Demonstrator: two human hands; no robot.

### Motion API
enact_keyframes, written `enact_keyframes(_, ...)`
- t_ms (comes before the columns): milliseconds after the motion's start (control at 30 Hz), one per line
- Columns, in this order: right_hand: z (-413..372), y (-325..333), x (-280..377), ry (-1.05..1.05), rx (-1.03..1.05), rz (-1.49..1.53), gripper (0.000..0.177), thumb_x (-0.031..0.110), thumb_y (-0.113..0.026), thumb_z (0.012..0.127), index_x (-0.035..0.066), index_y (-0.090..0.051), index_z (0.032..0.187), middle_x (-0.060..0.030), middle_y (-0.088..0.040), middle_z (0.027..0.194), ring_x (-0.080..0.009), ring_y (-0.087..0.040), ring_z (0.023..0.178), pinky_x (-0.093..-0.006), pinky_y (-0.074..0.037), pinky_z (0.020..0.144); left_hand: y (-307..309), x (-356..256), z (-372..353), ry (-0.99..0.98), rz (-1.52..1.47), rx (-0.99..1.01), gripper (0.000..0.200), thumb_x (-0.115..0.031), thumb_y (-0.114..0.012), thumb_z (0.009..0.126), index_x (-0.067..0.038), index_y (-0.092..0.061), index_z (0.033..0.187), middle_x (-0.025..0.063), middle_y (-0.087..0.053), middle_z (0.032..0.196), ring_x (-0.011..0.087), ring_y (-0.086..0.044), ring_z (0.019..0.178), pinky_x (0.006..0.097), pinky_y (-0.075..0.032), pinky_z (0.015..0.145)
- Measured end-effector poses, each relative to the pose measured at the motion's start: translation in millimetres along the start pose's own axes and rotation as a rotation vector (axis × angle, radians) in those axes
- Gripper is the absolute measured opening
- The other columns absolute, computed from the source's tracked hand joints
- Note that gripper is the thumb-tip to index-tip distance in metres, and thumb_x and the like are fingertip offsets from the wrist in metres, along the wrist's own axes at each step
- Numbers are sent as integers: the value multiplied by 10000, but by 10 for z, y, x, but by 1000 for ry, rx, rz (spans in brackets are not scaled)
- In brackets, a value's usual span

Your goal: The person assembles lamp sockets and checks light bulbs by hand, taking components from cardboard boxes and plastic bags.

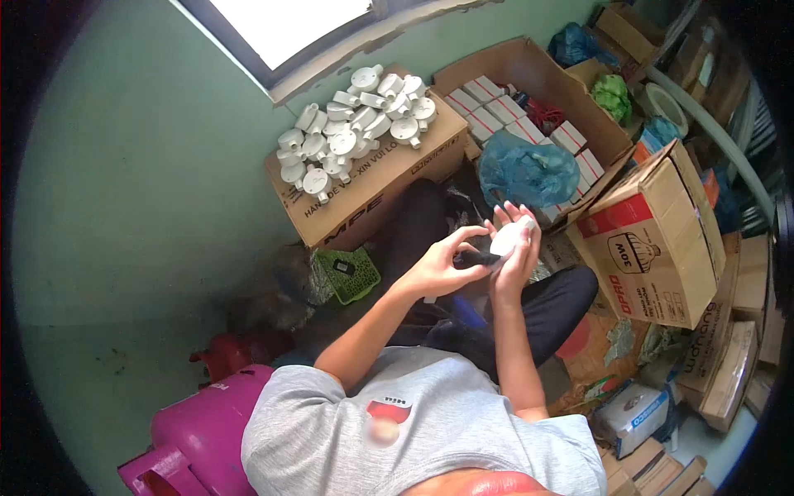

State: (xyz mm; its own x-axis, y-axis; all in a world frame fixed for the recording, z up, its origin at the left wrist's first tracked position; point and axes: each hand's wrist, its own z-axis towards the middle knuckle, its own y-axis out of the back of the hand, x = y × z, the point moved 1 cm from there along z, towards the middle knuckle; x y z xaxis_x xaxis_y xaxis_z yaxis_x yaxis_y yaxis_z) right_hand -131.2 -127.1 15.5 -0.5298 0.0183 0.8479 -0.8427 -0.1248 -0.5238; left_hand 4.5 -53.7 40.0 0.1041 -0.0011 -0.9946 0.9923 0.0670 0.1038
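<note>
A round white plastic fitting point(504, 240) rests in my right hand point(518, 252), whose fingers curl round it. Just beside it, my left hand point(453, 263) is curled around a dark object point(477, 259), perhaps a tool handle, partly hidden by the fingers. Both hands are held close together above my crossed legs. Many similar white round fittings point(342, 143) lie heaped on top of a closed cardboard box point(397, 186) beyond my hands, towards the wall.
An open carton point(608, 124) holds small white boxes and a blue plastic bag point(529, 169). A printed carton point(653, 240) stands at the right. A green basket point(347, 273) sits left of my legs, and a magenta plastic chair point(211, 422) is at the lower left.
</note>
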Motion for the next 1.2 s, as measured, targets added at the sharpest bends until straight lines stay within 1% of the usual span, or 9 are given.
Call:
enact_keyframes(133, -41, -82, -91, -36, 215, -176, 563, 323, -456, 1149, -16, -357, 1586, -229, -478, 1576, -354, -533, 1421, -456, -436, 1164, 52, 34, -84, 19, 25, 16, 623, -88, -795, 891, -43, -568, 1469, 109, -672, 1357, 197, -654, 1207, 368, -528, 1036)
enact_keyframes(333, -79, -19, 50, -163, 374, -366, 717, 308, -542, 1123, -10, -220, 1678, -256, -406, 1649, -336, -545, 1427, -426, -422, 1174, 729, 85, 39, -74, 254, -366, 509, 26, -745, 843, -21, -634, 1338, 101, -734, 1207, 186, -701, 1105, 354, -553, 976)
enact_keyframes(400, -77, 122, 86, -130, 412, -380, 723, 295, -566, 1108, 1, -240, 1682, -255, -432, 1640, -325, -585, 1391, -411, -462, 1133, 1118, 62, 118, -179, 475, -570, 443, -18, -760, 847, -23, -651, 1276, 134, -751, 1129, 225, -727, 1054, 364, -565, 938)
enact_keyframes(533, -146, 318, 203, -217, 397, -387, 584, 267, -541, 1119, 6, -404, 1623, -198, -578, 1533, -276, -673, 1275, -360, -549, 1024, 1789, -55, 328, -20, 587, -906, 424, -138, -767, 869, -43, -640, 1263, 207, -763, 1103, 355, -764, 1007, 434, -585, 898)
enact_keyframes(667, -215, 432, 273, -269, 363, -388, 532, 252, -567, 1107, 3, -492, 1571, -175, -650, 1449, -240, -686, 1241, -351, -524, 1028, 2464, 352, 545, -70, 892, -960, 488, -156, -763, 872, -51, -607, 1322, 218, -758, 1120, 442, -738, 1013, 508, -573, 899)
enact_keyframes(800, -232, 500, 273, -273, 328, -373, 515, 258, -570, 1108, 26, -507, 1564, -168, -665, 1423, -227, -704, 1200, -346, -542, 1000, 2046, 223, 455, -143, 963, -1035, 567, -100, -745, 890, -79, -588, 1434, 170, -772, 1123, 357, -753, 1001, 450, -571, 911)
enact_keyframes(967, -153, 492, 140, -308, 316, -372, 472, 253, -577, 1109, 32, -543, 1524, -143, -699, 1355, -207, -713, 1159, -331, -552, 973, 758, 77, 277, -279, 375, -518, 370, 54, -687, 884, -11, -693, 1248, 89, -743, 1195, 202, -696, 1142, 336, -514, 1029)
enact_keyframes(1067, -138, 425, -3, -501, 282, -287, 477, 176, -621, 1088, -25, -525, 1510, -130, -699, 1326, -162, -684, 1157, -296, -547, 966, 11, 132, 258, -21, -74, -317, 319, 10, -632, 974, -16, -691, 1286, 126, -727, 1313, 218, -662, 1260, 366, -488, 1100)
enact_keyframes(1200, 63, 438, -169, -324, 235, -522, 419, 67, -644, 1043, -55, -593, 1441, -95, -729, 1222, -118, -664, 1096, -290, -537, 979, -443, 587, 563, -187, 53, -257, 341, -2, -594, 990, -13, -681, 1319, 141, -687, 1388, 251, -595, 1370, 396, -418, 1181)
